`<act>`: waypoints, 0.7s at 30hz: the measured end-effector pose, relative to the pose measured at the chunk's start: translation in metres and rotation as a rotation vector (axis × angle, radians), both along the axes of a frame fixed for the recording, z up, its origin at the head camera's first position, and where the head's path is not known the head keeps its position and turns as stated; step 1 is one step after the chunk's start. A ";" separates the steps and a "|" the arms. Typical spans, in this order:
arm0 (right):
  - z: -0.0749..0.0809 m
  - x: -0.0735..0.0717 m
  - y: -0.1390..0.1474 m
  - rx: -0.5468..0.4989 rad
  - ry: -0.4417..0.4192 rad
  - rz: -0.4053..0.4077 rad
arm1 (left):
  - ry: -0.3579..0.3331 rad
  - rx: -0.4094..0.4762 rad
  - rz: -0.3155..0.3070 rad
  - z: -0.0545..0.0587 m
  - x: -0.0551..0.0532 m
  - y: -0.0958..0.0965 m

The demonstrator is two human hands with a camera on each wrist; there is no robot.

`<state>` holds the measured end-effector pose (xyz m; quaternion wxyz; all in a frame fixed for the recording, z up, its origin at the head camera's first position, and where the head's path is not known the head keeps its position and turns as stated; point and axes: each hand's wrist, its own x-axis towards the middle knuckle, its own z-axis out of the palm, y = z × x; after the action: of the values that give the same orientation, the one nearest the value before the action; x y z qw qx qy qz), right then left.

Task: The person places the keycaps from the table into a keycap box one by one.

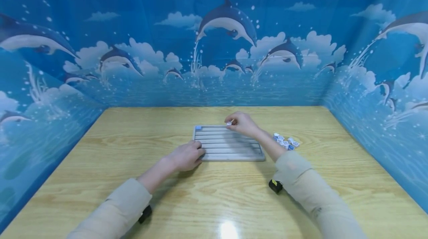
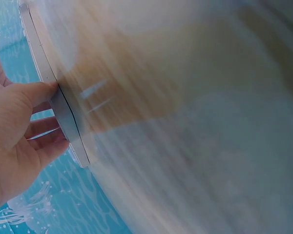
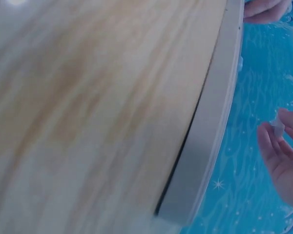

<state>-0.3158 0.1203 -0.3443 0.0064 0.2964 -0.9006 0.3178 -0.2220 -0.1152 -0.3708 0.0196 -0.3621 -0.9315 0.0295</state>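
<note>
The person's right grip (image 1: 245, 124) pinches a small white tile (image 1: 229, 123) near the far edge of a grooved tray (image 1: 230, 156) on the worktop (image 1: 214, 187). The left grip (image 1: 188, 156) clasps the tray's left side; loose tiles (image 1: 285, 143) lie to its right.

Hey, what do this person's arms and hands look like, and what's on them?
The left hand and right hand are bare. The left sleeve and right sleeve are pale beige, ending short of the hands. A small black block shows beside each: left block, right block, the latter with a yellow patch.
</note>
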 end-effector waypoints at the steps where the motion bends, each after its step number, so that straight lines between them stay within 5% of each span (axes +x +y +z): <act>1: -0.001 -0.001 -0.002 0.010 0.007 -0.002 | -0.002 0.003 0.001 0.000 0.000 0.000; 21: -0.006 -0.012 -0.045 0.226 0.101 0.014 | 0.007 0.018 -0.019 -0.001 -0.001 -0.001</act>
<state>-0.3274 0.0755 -0.3508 0.0162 0.3172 -0.9271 0.1989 -0.2226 -0.1162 -0.3717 0.0266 -0.3705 -0.9282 0.0221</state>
